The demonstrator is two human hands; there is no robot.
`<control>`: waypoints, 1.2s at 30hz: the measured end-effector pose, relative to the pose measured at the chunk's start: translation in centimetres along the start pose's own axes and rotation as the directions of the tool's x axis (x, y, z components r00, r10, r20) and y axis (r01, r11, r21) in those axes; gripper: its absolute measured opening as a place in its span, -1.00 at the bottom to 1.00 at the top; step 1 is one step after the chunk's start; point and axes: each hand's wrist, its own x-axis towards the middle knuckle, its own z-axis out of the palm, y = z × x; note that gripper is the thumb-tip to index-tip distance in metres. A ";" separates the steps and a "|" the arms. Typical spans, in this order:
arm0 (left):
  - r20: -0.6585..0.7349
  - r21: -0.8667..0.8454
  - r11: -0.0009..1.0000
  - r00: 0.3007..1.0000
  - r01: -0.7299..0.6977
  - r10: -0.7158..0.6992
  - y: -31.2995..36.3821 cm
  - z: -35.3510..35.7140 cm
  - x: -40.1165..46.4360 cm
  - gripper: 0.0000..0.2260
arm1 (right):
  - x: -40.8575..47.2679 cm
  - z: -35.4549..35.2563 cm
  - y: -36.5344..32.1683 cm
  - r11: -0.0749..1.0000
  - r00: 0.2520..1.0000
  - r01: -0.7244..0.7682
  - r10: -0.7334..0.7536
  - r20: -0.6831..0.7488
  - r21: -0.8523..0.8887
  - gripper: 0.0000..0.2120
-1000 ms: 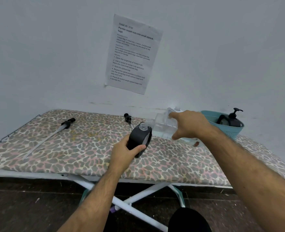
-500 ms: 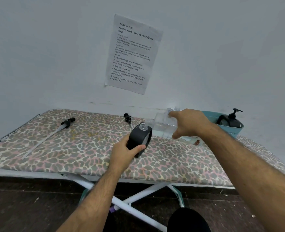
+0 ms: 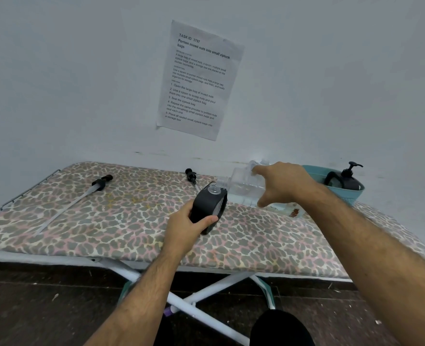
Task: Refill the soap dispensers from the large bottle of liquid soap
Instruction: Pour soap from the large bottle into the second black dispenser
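Pour underway: right hand (image 3: 285, 184) grips tilted large bottle (image 3: 243, 183), left hand (image 3: 186, 227) clasps uncapped dispenser (image 3: 209, 204). Second dispenser (image 3: 347, 179) in basket (image 3: 356, 196) apparently pending.

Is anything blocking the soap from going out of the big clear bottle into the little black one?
Nothing visible. The black dispenser, held by the left hand, has its pump off, and the right hand tips the clear bottle with its mouth at that opening.
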 end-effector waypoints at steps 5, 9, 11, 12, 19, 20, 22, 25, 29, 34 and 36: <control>0.000 0.002 1.000 1.000 -0.001 0.001 0.0 0.0 0.0 -0.53 | 0.0 -0.1 0.1 1.000 1.000 0.000 0.000 0.002 0.000 -0.21; 0.006 -0.011 1.000 1.000 -0.001 0.001 0.0 0.0 0.0 -0.53 | 0.1 -0.2 0.2 1.000 1.000 0.001 -0.001 0.003 -0.011 -0.21; 0.006 -0.010 1.000 1.000 -0.002 0.002 -0.1 0.0 0.0 -0.52 | 0.1 -0.3 0.2 1.000 1.000 0.001 -0.001 0.005 -0.012 -0.21; 0.004 -0.008 1.000 1.000 -0.002 0.002 0.0 0.0 0.0 -0.52 | 0.1 -0.3 0.2 1.000 1.000 0.002 -0.002 0.006 -0.012 -0.21; 0.006 -0.008 1.000 1.000 0.000 0.000 0.0 0.0 0.0 -0.53 | -0.1 -0.4 0.1 1.000 1.000 0.005 -0.005 0.015 -0.003 -0.22; 0.007 -0.009 1.000 1.000 0.000 0.000 0.0 0.1 0.0 -0.53 | -0.1 -0.4 0.1 1.000 1.000 0.005 -0.005 0.017 -0.003 -0.22; 0.007 -0.012 1.000 1.000 0.000 0.000 0.0 0.0 0.1 -0.53 | 0.0 -0.3 0.1 1.000 1.000 0.005 -0.005 0.018 -0.004 -0.21; 0.006 -0.007 1.000 1.000 -0.005 0.005 0.0 0.0 0.0 -0.53 | 0.1 -0.4 0.0 1.000 1.000 0.006 -0.006 0.016 -0.008 -0.22; 0.005 -0.013 1.000 1.000 0.002 -0.002 -0.1 0.0 0.0 -0.56 | 0.1 -0.4 0.1 1.000 1.000 0.006 -0.006 0.017 -0.013 -0.22; 0.009 -0.019 1.000 1.000 0.000 0.000 -0.2 0.0 0.0 -0.56 | 0.1 -0.5 0.1 1.000 1.000 0.001 -0.001 0.017 -0.022 -0.22; 0.009 -0.024 1.000 1.000 0.002 -0.002 -0.2 0.0 0.0 -0.56 | 0.2 -0.4 0.1 1.000 1.000 -0.001 0.001 0.018 -0.021 -0.22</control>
